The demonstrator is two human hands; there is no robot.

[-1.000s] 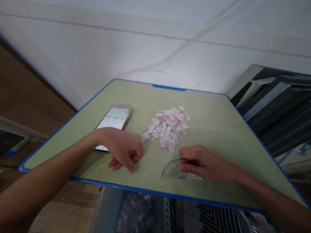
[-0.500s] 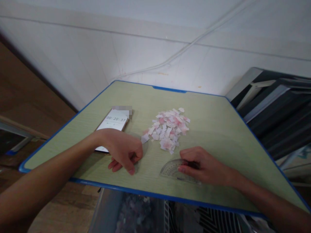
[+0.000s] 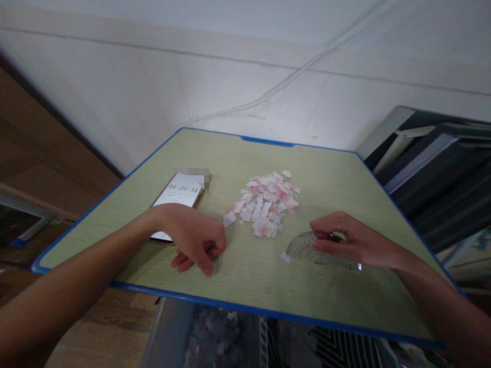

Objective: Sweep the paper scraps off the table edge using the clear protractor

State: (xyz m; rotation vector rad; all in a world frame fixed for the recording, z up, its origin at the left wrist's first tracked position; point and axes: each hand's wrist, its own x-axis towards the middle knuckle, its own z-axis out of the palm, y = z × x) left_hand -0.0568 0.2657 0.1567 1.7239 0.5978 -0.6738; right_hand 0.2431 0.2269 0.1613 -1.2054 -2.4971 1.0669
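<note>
Protractor (image 3: 302,249), transparent half-disc, pinched in right fingers (image 3: 329,224), left fingers (image 3: 202,259) curled, hold unclear, angular paper scraps (image 3: 266,200) heaped

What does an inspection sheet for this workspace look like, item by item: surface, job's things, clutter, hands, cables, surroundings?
Surface: pale green tabletop with blue edging.
Job's things: pile of paper scraps, white and pinkish, near the middle; clear protractor; single scrap by the protractor's left end.
Clutter: phone showing 00:20:38, partly hidden by the left forearm and hand.
Hands: right hand pinches the protractor; left hand is curled, with a clear curved edge beside it, grip unclear.
Cables: pale cable slanting across the wall.
Surroundings: dark panels at right; bin below the near edge, contents blurred.
</note>
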